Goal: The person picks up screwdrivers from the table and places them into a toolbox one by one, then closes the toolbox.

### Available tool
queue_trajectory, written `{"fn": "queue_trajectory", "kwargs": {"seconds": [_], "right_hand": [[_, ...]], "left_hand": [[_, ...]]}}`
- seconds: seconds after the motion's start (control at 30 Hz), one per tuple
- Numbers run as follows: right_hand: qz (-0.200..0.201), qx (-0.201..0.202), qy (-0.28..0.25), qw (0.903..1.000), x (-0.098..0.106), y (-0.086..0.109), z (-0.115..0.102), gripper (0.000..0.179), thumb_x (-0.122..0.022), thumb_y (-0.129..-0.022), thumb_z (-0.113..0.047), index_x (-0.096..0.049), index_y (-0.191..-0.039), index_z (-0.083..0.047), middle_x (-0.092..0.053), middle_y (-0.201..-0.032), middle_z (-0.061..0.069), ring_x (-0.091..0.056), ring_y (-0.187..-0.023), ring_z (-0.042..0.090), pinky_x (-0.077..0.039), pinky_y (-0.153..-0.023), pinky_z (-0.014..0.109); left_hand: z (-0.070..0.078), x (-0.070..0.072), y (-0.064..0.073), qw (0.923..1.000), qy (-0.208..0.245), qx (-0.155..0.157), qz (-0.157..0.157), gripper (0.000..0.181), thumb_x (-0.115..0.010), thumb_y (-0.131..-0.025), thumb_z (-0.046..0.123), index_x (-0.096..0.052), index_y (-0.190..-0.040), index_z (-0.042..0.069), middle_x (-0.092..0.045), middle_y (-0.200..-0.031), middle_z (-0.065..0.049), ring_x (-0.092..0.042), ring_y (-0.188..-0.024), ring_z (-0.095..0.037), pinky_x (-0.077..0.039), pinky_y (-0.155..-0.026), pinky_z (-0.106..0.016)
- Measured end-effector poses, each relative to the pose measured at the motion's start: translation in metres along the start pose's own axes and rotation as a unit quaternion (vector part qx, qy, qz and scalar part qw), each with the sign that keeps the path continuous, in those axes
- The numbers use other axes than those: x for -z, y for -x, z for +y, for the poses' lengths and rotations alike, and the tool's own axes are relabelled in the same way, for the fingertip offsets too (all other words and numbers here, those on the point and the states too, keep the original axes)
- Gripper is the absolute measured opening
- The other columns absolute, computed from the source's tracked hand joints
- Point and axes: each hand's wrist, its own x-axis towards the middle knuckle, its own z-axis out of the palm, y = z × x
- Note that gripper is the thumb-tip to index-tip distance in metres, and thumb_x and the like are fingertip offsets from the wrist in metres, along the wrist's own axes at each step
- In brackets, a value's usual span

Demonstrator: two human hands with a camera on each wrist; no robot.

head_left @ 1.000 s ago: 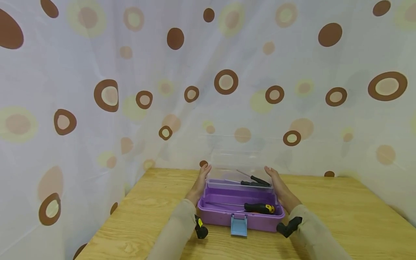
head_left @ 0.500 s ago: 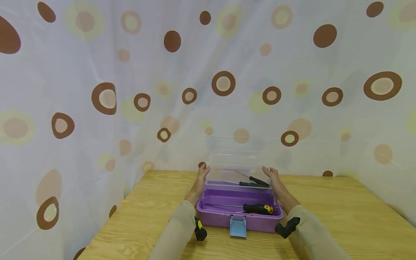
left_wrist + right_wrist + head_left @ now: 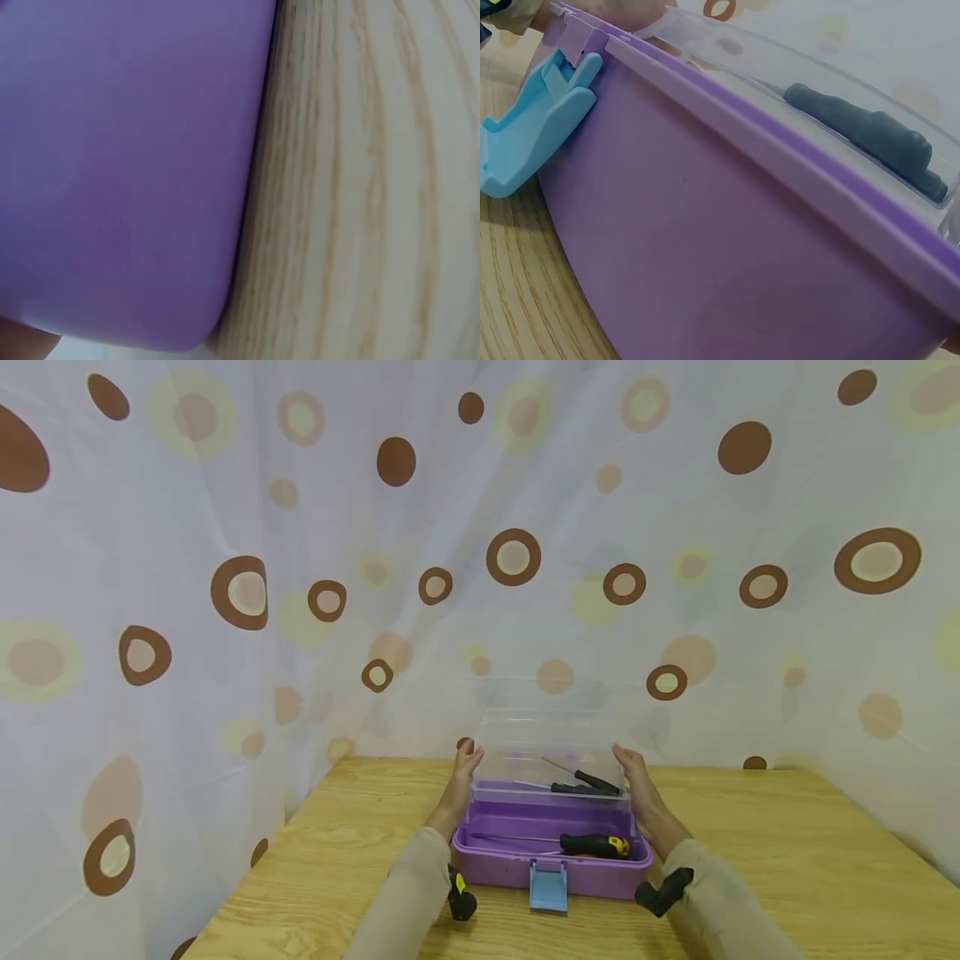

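Observation:
A purple toolbox [image 3: 495, 870] stands on the table with its clear lid [image 3: 551, 728] raised at the back. My left hand [image 3: 453, 797] grips its left side and my right hand [image 3: 652, 803] its right side, thumbs up by the clear tray [image 3: 498, 768]. Screwdrivers with dark handles [image 3: 596, 782] lie in that tray. In the purple base lies a larger black-and-yellow screwdriver [image 3: 596, 846]. The light-blue latch [image 3: 548, 889] hangs down at the front. A fingertip [image 3: 22, 341] shows past the box's end in the left wrist view; most fingers are hidden.
The wooden table [image 3: 757, 860] extends on both sides of the toolbox. A white curtain [image 3: 555, 610] with brown and beige circles hangs behind it and along the left. Black wrist mounts [image 3: 666, 892] sit on both forearms.
My right thumb has shifted slightly outward, after coming in a little closer to the tray. The toolbox, its tray and my left hand stay nearly in place; the view shifts slightly.

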Motion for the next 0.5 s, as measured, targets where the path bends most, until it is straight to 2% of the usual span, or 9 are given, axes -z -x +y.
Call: {"fn": "queue_trajectory", "kwargs": {"seconds": [0.1, 0.2, 0.27, 0.33, 0.5], "right_hand": [[-0.003, 0.002, -0.031, 0.9995, -0.0008, 0.0009, 0.0005, 0.075, -0.033, -0.106, -0.064, 0.001, -0.153, -0.017, -0.001, -0.162, 0.022, -0.013, -0.146, 0.041, -0.041, -0.106, 0.046], [-0.002, 0.006, -0.049, 0.9988, -0.0009, 0.0014, 0.0002, 0.073, -0.032, -0.106, -0.064, 0.002, -0.153, -0.020, -0.002, -0.161, 0.018, -0.016, -0.144, 0.037, -0.045, -0.097, 0.036], [0.000, 0.010, -0.054, 0.9985, -0.0007, 0.0021, -0.0001, 0.075, -0.032, -0.106, -0.063, 0.005, -0.157, -0.021, -0.003, -0.162, 0.018, -0.015, -0.145, 0.037, -0.043, -0.099, 0.037], [0.003, 0.008, -0.061, 0.9981, -0.0002, 0.0031, -0.0004, 0.078, -0.032, -0.105, -0.064, 0.008, -0.159, -0.022, -0.002, -0.165, 0.020, -0.014, -0.147, 0.039, -0.039, -0.106, 0.043], [0.012, 0.013, -0.062, 0.9979, 0.0015, 0.0044, 0.0006, 0.084, -0.031, -0.105, -0.065, 0.015, -0.163, -0.026, 0.011, -0.169, 0.020, -0.002, -0.152, 0.045, -0.020, -0.119, 0.060]], "left_hand": [[-0.0013, 0.0005, -0.0013, 0.9998, 0.011, -0.014, 0.004, 0.075, -0.035, -0.110, 0.039, -0.003, -0.162, -0.004, -0.001, -0.168, -0.028, -0.001, -0.153, -0.045, -0.004, -0.122, -0.059], [-0.0027, 0.0012, -0.0027, 0.9995, 0.017, -0.023, 0.010, 0.074, -0.034, -0.110, 0.038, -0.005, -0.162, -0.005, -0.003, -0.168, -0.028, 0.000, -0.154, -0.044, -0.004, -0.122, -0.058], [-0.0037, 0.0018, -0.0030, 0.9993, 0.020, -0.028, 0.011, 0.073, -0.034, -0.110, 0.037, -0.005, -0.162, -0.006, -0.003, -0.167, -0.028, 0.000, -0.154, -0.045, -0.004, -0.122, -0.058], [-0.0041, 0.0021, -0.0029, 0.9991, 0.024, -0.032, 0.012, 0.073, -0.034, -0.110, 0.037, -0.005, -0.161, -0.007, -0.003, -0.167, -0.029, 0.000, -0.154, -0.045, -0.004, -0.122, -0.059], [-0.0043, 0.0023, -0.0007, 0.9989, 0.029, -0.033, 0.016, 0.073, -0.034, -0.109, 0.037, -0.005, -0.161, -0.007, -0.003, -0.167, -0.029, -0.001, -0.154, -0.045, -0.004, -0.122, -0.058]]}}
